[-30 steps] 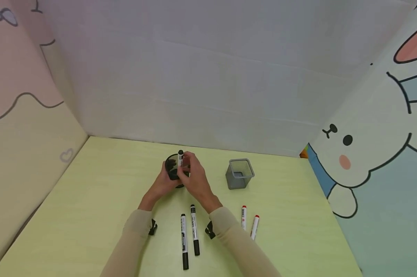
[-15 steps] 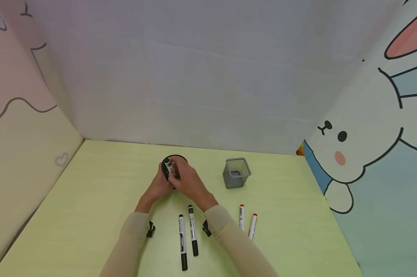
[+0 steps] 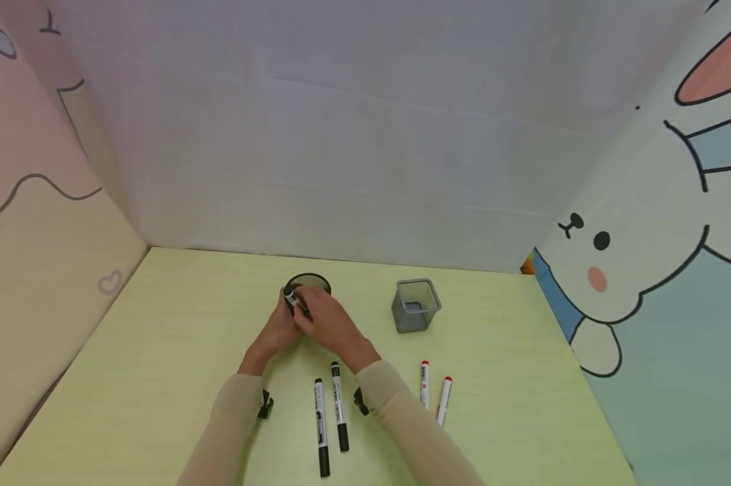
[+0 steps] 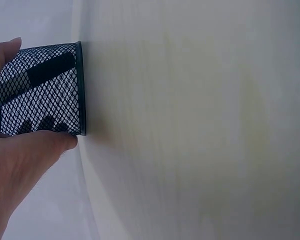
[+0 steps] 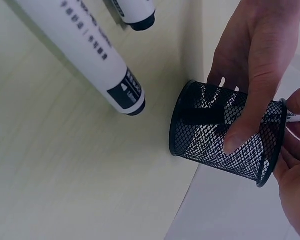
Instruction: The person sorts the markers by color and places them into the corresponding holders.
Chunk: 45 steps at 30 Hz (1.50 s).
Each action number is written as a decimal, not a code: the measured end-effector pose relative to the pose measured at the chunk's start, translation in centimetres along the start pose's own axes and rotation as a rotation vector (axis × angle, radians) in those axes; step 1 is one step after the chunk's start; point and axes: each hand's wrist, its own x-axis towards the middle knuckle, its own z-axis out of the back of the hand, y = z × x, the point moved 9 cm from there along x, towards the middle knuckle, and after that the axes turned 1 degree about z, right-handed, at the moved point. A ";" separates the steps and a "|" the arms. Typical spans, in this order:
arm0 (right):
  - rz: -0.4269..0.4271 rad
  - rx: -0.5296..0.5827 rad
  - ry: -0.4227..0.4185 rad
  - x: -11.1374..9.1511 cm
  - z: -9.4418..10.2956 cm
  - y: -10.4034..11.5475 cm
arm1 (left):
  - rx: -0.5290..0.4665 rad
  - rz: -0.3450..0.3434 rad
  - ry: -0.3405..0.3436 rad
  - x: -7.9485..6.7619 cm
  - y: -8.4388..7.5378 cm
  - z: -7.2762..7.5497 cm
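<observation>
Marker (image 3: 293, 300) lowered into mesh cup (image 3: 307, 283), right fingers (image 5: 290, 150) pinching it, left fingers (image 5: 250, 85) curled round cup

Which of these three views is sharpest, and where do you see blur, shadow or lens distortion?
Right wrist view is sharpest: the black mesh pen cup and marker print are crisp. Left wrist view is soft and washed out, with a faint shadow beside the cup. Head view is evenly lit, its walls bowed by a wide lens.

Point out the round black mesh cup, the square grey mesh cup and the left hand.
round black mesh cup (image 5: 205, 132), right wrist view, side wall
square grey mesh cup (image 3: 415, 317), head view, front wall
left hand (image 4: 20, 165), left wrist view, thumb base
</observation>
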 end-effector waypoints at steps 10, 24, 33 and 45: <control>-0.050 0.022 -0.053 -0.7 0.5 -0.7 | -0.010 0.107 -0.021 0.4 1.2 0.0; -0.073 0.169 -0.191 -2.4 2.9 -1.0 | -0.048 0.138 -0.009 0.1 1.1 -0.3; -0.125 0.260 -0.203 -3.9 4.0 -1.4 | 0.008 0.166 -0.030 0.2 1.1 -0.1; -0.159 0.300 -0.251 -6.3 5.0 -1.4 | 0.008 0.208 -0.048 0.3 1.5 0.0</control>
